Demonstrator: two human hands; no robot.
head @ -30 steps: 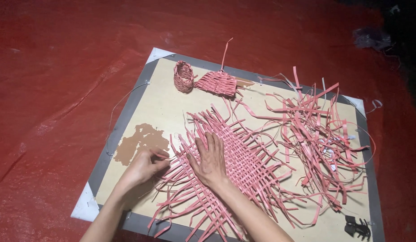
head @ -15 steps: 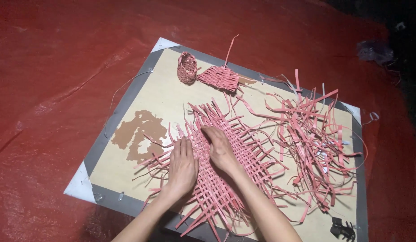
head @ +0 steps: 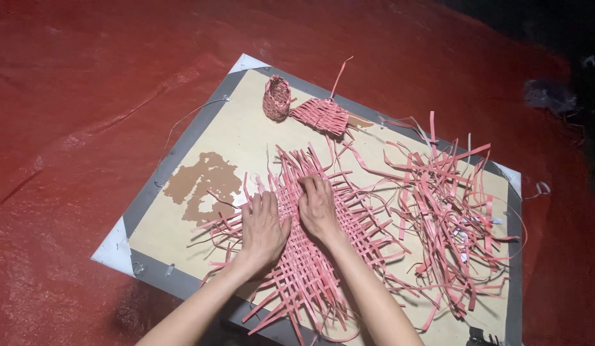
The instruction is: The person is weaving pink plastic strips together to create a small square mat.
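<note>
Lying flat at the middle of a tan board with grey edging [head: 182,150]: one flat pink woven-strip mat [head: 323,256], loose ends splayed. Left hand [head: 262,224] and right hand [head: 318,208] side by side, palms down, fingers spread, pressing on it, gripping nothing. Loose pink strip pile [head: 451,218] to the right; small woven pink basket [head: 276,98] and woven pink piece [head: 321,116] at far edge

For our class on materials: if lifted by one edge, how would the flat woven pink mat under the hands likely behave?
The woven mat would probably sag, being thin flat strips. Loose strip ends fringe its edges, so the weave might slip apart. It looks light.
</note>
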